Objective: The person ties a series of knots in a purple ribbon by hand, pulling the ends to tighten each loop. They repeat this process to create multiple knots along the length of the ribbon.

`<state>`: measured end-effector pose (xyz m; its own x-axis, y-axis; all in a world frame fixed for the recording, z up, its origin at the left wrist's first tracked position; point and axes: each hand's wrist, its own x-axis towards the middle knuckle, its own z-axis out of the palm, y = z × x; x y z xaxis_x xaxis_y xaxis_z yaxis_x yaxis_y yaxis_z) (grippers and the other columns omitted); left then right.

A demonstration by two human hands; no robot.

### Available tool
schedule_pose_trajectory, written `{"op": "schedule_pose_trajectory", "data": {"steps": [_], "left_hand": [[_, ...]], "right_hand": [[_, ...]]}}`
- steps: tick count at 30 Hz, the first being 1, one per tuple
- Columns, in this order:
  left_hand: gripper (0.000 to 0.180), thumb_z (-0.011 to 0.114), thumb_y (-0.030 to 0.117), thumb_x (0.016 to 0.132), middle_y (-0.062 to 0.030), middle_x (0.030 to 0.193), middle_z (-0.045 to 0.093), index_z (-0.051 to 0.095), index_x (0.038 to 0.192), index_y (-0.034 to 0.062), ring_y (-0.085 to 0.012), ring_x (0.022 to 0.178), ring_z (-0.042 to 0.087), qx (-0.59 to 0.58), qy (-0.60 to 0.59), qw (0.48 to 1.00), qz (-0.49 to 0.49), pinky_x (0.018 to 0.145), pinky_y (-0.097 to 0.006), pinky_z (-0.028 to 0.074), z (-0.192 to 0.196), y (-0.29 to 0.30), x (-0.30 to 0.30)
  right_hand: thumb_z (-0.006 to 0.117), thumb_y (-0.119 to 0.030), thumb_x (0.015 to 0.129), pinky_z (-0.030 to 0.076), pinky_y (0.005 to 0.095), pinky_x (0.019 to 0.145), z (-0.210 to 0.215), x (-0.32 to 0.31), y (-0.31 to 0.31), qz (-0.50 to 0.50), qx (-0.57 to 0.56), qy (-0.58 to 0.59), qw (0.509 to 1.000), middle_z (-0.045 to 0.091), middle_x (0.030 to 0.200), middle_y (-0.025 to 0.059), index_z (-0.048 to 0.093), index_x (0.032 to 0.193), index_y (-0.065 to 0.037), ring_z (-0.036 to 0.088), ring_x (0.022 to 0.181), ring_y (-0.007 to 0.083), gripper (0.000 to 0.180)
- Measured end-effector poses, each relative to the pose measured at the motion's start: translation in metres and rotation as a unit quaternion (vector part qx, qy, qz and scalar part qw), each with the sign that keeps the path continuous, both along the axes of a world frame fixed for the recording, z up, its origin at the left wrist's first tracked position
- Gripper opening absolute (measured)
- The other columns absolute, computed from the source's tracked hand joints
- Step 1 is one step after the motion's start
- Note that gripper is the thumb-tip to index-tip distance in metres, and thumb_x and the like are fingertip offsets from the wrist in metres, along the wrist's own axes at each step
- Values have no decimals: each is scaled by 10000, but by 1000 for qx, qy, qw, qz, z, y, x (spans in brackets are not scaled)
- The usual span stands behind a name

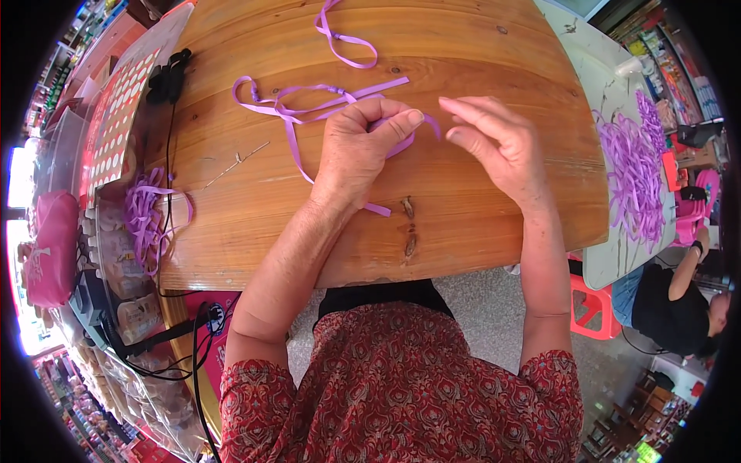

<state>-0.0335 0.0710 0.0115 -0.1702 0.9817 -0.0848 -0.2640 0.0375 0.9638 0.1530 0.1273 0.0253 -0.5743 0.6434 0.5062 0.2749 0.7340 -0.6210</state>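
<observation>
My left hand [363, 139] is closed over the middle of the wooden table, pinching a purple ribbon [401, 145] between thumb and fingers. A short end of it curls out past the thumb toward my right hand. My right hand [494, 143] is raised just to the right, its fingers apart and curved, with nothing seen between them. Beyond the left hand lies a looped purple ribbon with small darker knots [289, 108]. Another knotted ribbon loop [351, 50] rests at the far side. Part of the held ribbon is hidden under my left hand.
A thin twisted stick or wire [238, 159] lies on the wooden table [478, 231]. Purple ribbon bundles hang at the left edge [147, 216] and lie on the white side table [637, 170]. A black cable [171, 131] runs along the left. Another person [683, 309] sits at the right.
</observation>
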Motion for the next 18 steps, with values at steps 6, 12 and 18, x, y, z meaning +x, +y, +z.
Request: {"op": "schedule_pose_trajectory", "data": {"steps": [6,12,18], "left_hand": [[92,716,116,814,39,726,596,680,849,38,-23,662,494,8,-15,999,-26,587,-175,397,1,-3,-1],[86,705,113,821,15,756,624,683,837,31,-36,684,513,22,7,1000,-12,605,-203,420,-2,0,-3],[146,669,112,838,-67,930,642,657,952,21,-102,794,567,236,451,854,106,675,-247,458,-6,8,-6]], "right_hand": [[710,-73,764,499,288,740,-12,-10,1,-24,69,-45,996,643,997,108,641,1114,-38,612,866,195,358],[689,-37,783,468,255,630,-11,-3,2,28,-2,5,1000,635,831,76,675,961,-2,602,740,161,181],[683,-25,788,434,261,577,-6,-4,-2,4,-37,12,999,604,761,60,680,942,-2,544,660,148,156]]}}
